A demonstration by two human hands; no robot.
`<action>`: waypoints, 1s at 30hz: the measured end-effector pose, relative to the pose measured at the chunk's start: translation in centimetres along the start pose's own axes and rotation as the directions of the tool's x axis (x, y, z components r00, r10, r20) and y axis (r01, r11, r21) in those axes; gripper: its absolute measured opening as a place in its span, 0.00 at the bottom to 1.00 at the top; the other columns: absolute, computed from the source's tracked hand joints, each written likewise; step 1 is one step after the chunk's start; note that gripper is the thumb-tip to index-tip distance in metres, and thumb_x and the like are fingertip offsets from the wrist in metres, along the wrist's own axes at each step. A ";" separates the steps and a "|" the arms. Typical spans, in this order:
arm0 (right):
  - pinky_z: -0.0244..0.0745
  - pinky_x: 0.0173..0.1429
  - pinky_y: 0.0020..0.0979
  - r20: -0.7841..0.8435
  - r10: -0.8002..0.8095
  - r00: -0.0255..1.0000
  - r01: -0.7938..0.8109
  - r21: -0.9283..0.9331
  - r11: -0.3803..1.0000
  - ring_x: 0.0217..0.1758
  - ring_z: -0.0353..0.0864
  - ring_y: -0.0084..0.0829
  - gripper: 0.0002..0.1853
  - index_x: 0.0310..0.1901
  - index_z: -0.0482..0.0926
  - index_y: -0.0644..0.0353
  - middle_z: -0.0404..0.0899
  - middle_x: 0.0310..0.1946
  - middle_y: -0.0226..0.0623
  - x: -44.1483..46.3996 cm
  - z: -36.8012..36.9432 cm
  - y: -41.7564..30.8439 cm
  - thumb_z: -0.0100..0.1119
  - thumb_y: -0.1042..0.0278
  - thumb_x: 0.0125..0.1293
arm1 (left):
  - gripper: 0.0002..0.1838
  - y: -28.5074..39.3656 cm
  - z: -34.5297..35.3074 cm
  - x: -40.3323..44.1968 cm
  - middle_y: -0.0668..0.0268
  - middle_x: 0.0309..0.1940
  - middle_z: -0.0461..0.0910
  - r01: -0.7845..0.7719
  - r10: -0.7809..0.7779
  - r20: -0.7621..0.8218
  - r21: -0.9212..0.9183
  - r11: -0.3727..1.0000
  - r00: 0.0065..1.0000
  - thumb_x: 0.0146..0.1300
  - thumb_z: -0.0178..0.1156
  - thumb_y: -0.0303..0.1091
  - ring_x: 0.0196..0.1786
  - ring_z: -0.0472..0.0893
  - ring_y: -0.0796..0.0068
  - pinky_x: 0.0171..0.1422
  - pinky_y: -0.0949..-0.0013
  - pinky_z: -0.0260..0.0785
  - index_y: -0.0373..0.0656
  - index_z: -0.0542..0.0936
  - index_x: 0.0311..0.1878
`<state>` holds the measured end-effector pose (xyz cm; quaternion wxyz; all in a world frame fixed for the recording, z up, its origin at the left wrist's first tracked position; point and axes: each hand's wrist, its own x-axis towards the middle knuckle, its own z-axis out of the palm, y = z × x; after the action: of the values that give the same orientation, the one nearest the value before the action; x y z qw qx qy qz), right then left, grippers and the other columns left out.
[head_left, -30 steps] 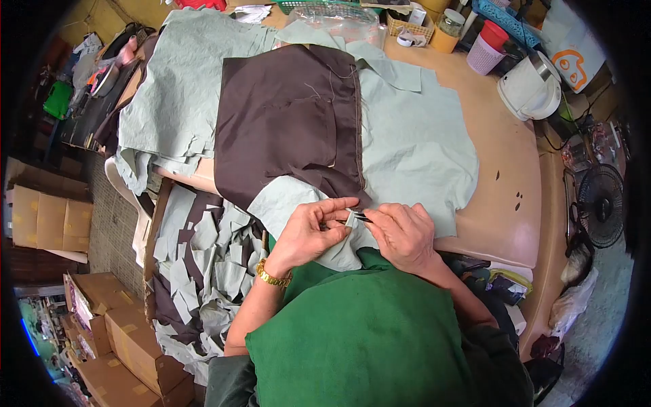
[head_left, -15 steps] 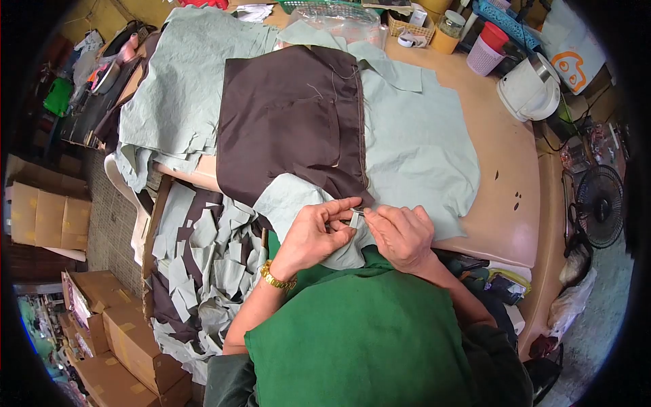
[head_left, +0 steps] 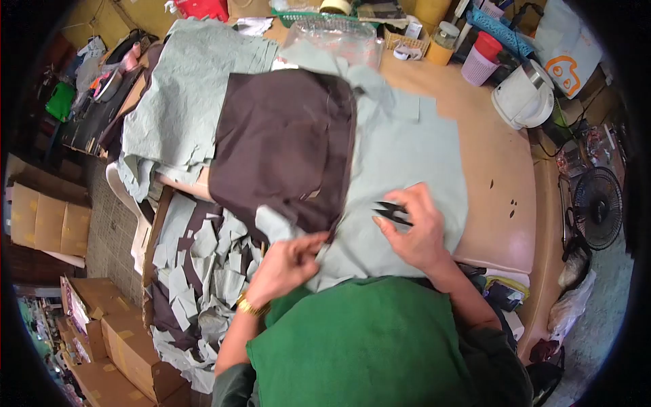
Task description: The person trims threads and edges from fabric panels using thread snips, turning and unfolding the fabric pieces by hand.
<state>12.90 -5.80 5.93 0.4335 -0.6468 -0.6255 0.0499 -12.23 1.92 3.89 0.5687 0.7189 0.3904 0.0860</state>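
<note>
Along the near edge of the surface (head_left: 498, 227) lies pale cloth (head_left: 413, 152), dark cloth (head_left: 281, 129) overlapping its left side. The left hand (head_left: 281, 266) is at the dark cloth's near corner, fingers too blurred to tell; the right hand (head_left: 422, 230) has its fingers clamped on snips (head_left: 397, 217).

Dark brown cloth (head_left: 271, 129) beside pale grey-green cloth (head_left: 417, 159); scissors (head_left: 397, 218) black.
Both cloths plain in colour. Scraps (head_left: 205, 240) at near left: mixed brown and grey-green. Garment (head_left: 366, 339): solid green. Wristband (head_left: 249, 306): gold. Table (head_left: 498, 224): tan, with dark flecks at right. Far right: red cup (head_left: 487, 45), pale lilac cup (head_left: 478, 69), white kettle (head_left: 517, 100), white bag (head_left: 569, 51) with orange line drawing. Fan (head_left: 599, 207) at right: black. Boxes (head_left: 139, 342) at near left: brown, with yellowish tape strips.
</note>
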 end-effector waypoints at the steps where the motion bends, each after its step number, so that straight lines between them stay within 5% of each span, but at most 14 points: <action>1: 0.75 0.36 0.34 -0.047 0.129 0.990 -0.130 -0.008 0.991 0.34 0.79 0.35 0.15 0.43 0.82 0.57 0.75 0.34 0.38 0.8 -0.9 0.0 0.71 0.77 0.51 | 0.27 -0.7 -1.3 -1.8 0.54 0.39 0.87 -0.024 0.015 0.046 0.191 0.981 0.999 0.56 0.64 0.26 0.33 0.84 0.76 0.42 0.69 0.76 0.41 0.79 0.63; 3: 0.76 0.38 0.32 -0.046 0.127 0.991 -0.129 -0.037 0.991 0.39 0.79 0.36 0.17 0.44 0.82 0.59 0.73 0.37 0.41 2.2 -3.5 2.5 0.71 0.78 0.51 | 0.23 -2.3 -4.1 -5.4 0.52 0.33 0.86 -0.048 -0.107 0.189 0.669 0.741 0.976 0.56 0.67 0.29 0.35 0.86 0.60 0.44 0.63 0.77 0.42 0.82 0.58; 5: 0.76 0.39 0.31 -0.009 0.217 0.976 -0.217 -0.011 0.976 0.36 0.78 0.35 0.15 0.46 0.81 0.61 0.76 0.35 0.40 3.6 -4.9 4.7 0.70 0.77 0.56 | 0.17 0.2 -7.4 -8.1 0.55 0.28 0.85 0.061 -0.219 0.181 0.623 0.780 0.959 0.57 0.66 0.28 0.35 0.86 0.55 0.43 0.63 0.77 0.41 0.85 0.51; 7: 0.76 0.40 0.32 0.040 0.266 0.963 -0.267 0.039 0.963 0.36 0.79 0.35 0.12 0.45 0.81 0.62 0.78 0.34 0.40 6.0 -5.0 6.5 0.68 0.74 0.59 | 0.12 4.2 -8.5 -8.2 0.56 0.25 0.85 0.068 -0.069 -0.016 0.468 0.881 0.998 0.59 0.63 0.26 0.33 0.86 0.57 0.42 0.65 0.77 0.40 0.85 0.47; 10: 0.77 0.42 0.33 0.129 0.320 0.938 -0.333 0.092 0.938 0.35 0.82 0.35 0.10 0.42 0.81 0.64 0.82 0.33 0.41 8.3 -2.2 9.5 0.66 0.68 0.64 | 0.11 6.8 -7.1 -2.2 0.56 0.34 0.85 -0.285 0.336 -0.134 0.304 0.909 0.932 0.60 0.59 0.21 0.37 0.86 0.60 0.43 0.66 0.77 0.38 0.83 0.45; 11: 0.77 0.43 0.35 0.164 0.334 0.928 -0.352 0.093 0.932 0.35 0.83 0.35 0.11 0.40 0.81 0.65 0.84 0.32 0.42 8.7 -0.8 10.4 0.66 0.64 0.66 | 0.14 7.8 -6.0 0.7 0.55 0.42 0.85 -0.374 0.442 -0.151 0.339 0.863 0.884 0.59 0.56 0.17 0.44 0.86 0.65 0.48 0.67 0.77 0.35 0.83 0.47; 14: 0.76 0.45 0.37 0.006 0.306 0.952 -0.306 0.061 0.950 0.37 0.84 0.37 0.17 0.39 0.82 0.66 0.84 0.33 0.46 9.6 1.9 11.9 0.67 0.56 0.63 | 0.25 6.9 -2.7 10.2 0.57 0.59 0.78 -0.599 0.736 -0.138 0.492 0.632 0.663 0.60 0.65 0.28 0.62 0.76 0.52 0.68 0.57 0.67 0.42 0.76 0.63; 17: 0.76 0.42 0.38 0.209 0.253 0.945 -0.249 -0.048 0.967 0.33 0.83 0.39 0.21 0.38 0.83 0.67 0.83 0.29 0.50 8.5 2.2 14.1 0.70 0.52 0.60 | 0.30 4.7 -0.1 15.7 0.59 0.61 0.76 -0.433 0.730 -0.136 0.727 0.533 0.670 0.58 0.70 0.45 0.67 0.72 0.53 0.75 0.35 0.50 0.50 0.76 0.64; 19: 0.76 0.41 0.39 0.384 0.308 0.870 -0.288 -0.112 0.951 0.32 0.83 0.39 0.21 0.37 0.84 0.66 0.82 0.28 0.51 8.2 0.5 13.0 0.70 0.52 0.58 | 0.24 3.3 -1.0 16.8 0.61 0.53 0.79 -0.369 0.580 -0.034 0.741 0.561 0.814 0.58 0.70 0.47 0.61 0.75 0.56 0.74 0.32 0.49 0.48 0.81 0.56; 20: 0.76 0.40 0.39 0.547 0.358 0.757 -0.314 -0.176 0.933 0.31 0.83 0.38 0.21 0.37 0.85 0.66 0.82 0.27 0.53 8.1 -0.2 12.4 0.71 0.52 0.57 | 0.17 2.2 -1.2 17.2 0.64 0.46 0.80 -0.354 0.569 -0.064 0.725 0.591 0.820 0.58 0.70 0.46 0.54 0.78 0.60 0.75 0.37 0.51 0.47 0.84 0.45; 23: 0.76 0.39 0.38 0.542 0.418 0.729 -0.408 -0.146 0.901 0.30 0.84 0.34 0.20 0.33 0.85 0.67 0.79 0.22 0.52 7.4 -1.3 12.3 0.72 0.53 0.57 | 0.12 -0.5 -1.6 17.5 0.66 0.43 0.80 -0.365 0.587 -0.155 0.651 0.666 0.794 0.58 0.70 0.44 0.51 0.78 0.61 0.73 0.45 0.56 0.47 0.84 0.37; 27: 0.77 0.39 0.35 0.539 0.466 0.702 -0.438 -0.189 0.879 0.31 0.84 0.31 0.18 0.40 0.84 0.66 0.82 0.27 0.46 8.2 -2.0 12.1 0.70 0.58 0.60 | 0.27 3.3 -1.3 14.6 0.59 0.40 0.74 -0.292 0.541 -0.129 0.727 0.622 0.831 0.65 0.63 0.48 0.44 0.78 0.57 0.64 0.50 0.62 0.53 0.75 0.66; 29: 0.77 0.37 0.33 0.377 0.200 0.904 -0.360 0.424 0.831 0.30 0.83 0.29 0.17 0.48 0.81 0.67 0.84 0.35 0.37 8.2 -0.7 13.1 0.66 0.63 0.64 | 0.35 3.7 -1.6 14.6 0.56 0.42 0.72 -0.373 0.565 -0.038 0.714 0.592 0.824 0.66 0.61 0.51 0.43 0.77 0.56 0.61 0.53 0.64 0.56 0.64 0.75; 30: 0.77 0.37 0.33 0.377 0.201 0.904 -0.361 0.425 0.830 0.30 0.83 0.29 0.17 0.48 0.81 0.67 0.84 0.35 0.37 8.7 -1.0 11.7 0.66 0.63 0.64 | 0.33 4.1 -1.7 14.6 0.56 0.43 0.72 -0.389 0.524 0.036 0.713 0.583 0.851 0.65 0.61 0.51 0.44 0.76 0.56 0.59 0.55 0.66 0.55 0.68 0.72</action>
<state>24.33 2.90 3.42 0.4632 -0.5867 -0.5505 0.3718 -1.39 12.63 3.47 0.1752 0.9437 0.2433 0.1400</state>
